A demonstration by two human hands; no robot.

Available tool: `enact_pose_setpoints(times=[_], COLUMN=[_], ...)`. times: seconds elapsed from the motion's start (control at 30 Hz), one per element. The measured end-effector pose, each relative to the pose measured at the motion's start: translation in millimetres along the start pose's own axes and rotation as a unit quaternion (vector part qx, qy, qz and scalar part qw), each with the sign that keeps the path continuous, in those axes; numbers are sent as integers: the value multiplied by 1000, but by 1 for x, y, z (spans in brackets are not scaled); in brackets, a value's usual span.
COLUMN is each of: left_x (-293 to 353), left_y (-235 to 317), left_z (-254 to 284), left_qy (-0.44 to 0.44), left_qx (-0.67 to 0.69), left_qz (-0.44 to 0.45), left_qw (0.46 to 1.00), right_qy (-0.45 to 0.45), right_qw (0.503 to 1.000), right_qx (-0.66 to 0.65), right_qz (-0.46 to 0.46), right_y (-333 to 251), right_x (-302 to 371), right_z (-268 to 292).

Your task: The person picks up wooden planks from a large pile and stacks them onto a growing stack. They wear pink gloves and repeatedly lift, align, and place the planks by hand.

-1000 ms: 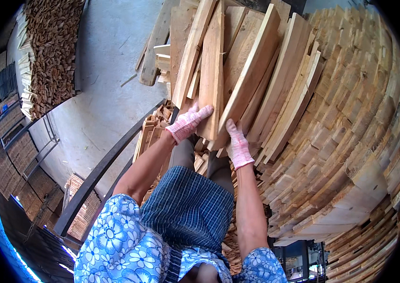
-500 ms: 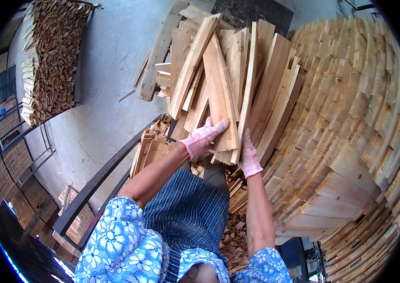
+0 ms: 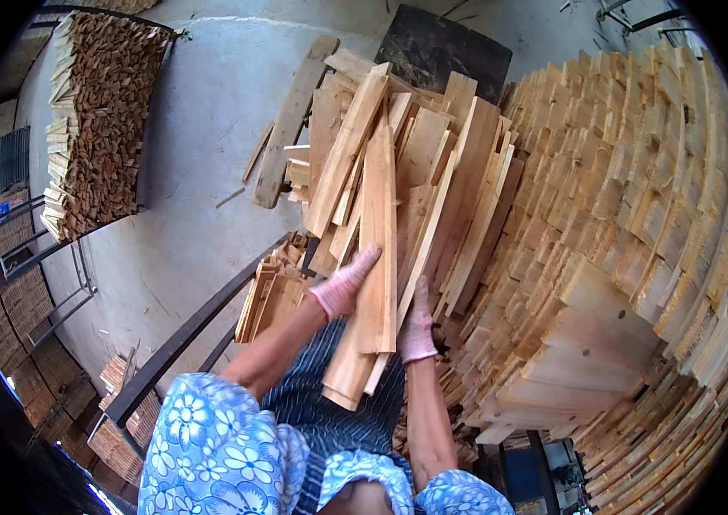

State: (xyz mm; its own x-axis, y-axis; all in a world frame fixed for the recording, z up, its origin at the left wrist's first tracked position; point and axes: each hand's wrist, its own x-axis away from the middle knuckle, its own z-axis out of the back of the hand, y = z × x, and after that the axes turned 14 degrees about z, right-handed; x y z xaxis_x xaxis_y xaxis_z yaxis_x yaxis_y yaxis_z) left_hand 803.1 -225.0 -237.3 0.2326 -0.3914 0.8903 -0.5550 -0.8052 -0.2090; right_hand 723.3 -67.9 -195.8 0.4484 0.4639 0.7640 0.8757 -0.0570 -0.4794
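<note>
Your left hand (image 3: 345,287) lay spread flat on the near end of a bundle of wooden slats (image 3: 379,223), and your right hand (image 3: 418,324) pressed open against its right edge. The bundle's long axis ran straight away from you, leaning on the big slat stack (image 3: 630,257) to your right, both hands equally near.

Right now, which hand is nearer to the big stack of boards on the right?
The right hand. It lies on the loose boards, beside the big stack. The left hand is on the far side of these boards.
</note>
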Motion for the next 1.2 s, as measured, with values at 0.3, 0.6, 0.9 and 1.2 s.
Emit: enact_pose_setpoints(times=[0.3,0.6,0.9,1.2], left_x=[-1,82,200,206], left_y=[-129,-202,-84,-113], left_z=[-16,-84,-131,-276], left_qy=[32,-15,-19,-136], left_qx=[-196,-91,-319,-740], left_qz=[-58,-149,-341,-397], left_qw=[978,985,884,526], right_qy=[-37,-17,47,376], right_qw=[975,944,850,772], right_qx=[219,296,279,-95], right_qz=[28,148,445,504], right_y=[-14,-58,-120,-61], right_x=[69,193,240,292], right_z=[52,49,-7,25])
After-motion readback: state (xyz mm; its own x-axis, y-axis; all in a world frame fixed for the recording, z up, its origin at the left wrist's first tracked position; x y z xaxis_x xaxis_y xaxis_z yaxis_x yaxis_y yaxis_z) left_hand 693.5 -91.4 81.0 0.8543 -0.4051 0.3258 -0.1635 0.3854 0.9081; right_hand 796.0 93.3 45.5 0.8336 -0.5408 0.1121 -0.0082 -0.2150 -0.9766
